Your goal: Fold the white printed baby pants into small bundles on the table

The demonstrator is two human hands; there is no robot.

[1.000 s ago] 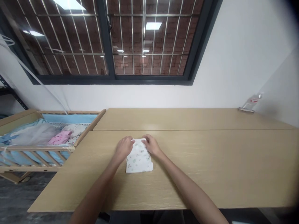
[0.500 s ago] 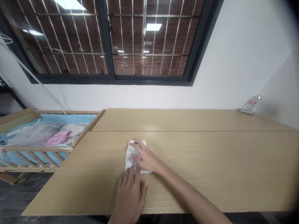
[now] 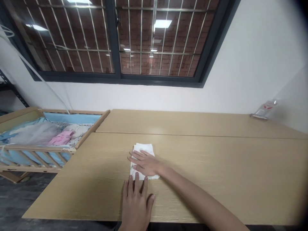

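A small folded white cloth (image 3: 143, 147) with a faint print lies on the wooden table (image 3: 204, 173). Across its middle rests my right hand (image 3: 146, 163), palm down, fingers spread and pointing left. My left hand (image 3: 136, 202) lies flat at the near side, its fingertips at the cloth's lower edge and its thumb out to the right. Neither hand grips anything. The part of the cloth beneath my right palm is hidden.
On the left stands a wooden crib (image 3: 93, 128) with blue padding, holding a pink cloth (image 3: 61, 138) and other bedding. A clear plastic packet (image 3: 264, 109) lies at the table's far right corner. Behind the table are a white wall and a barred window (image 3: 156, 80).
My right hand has moved down the cloth and flattened, uncovering its far end. My left hand has shifted slightly, with its fingers now more spread. The camera view has tilted a little.
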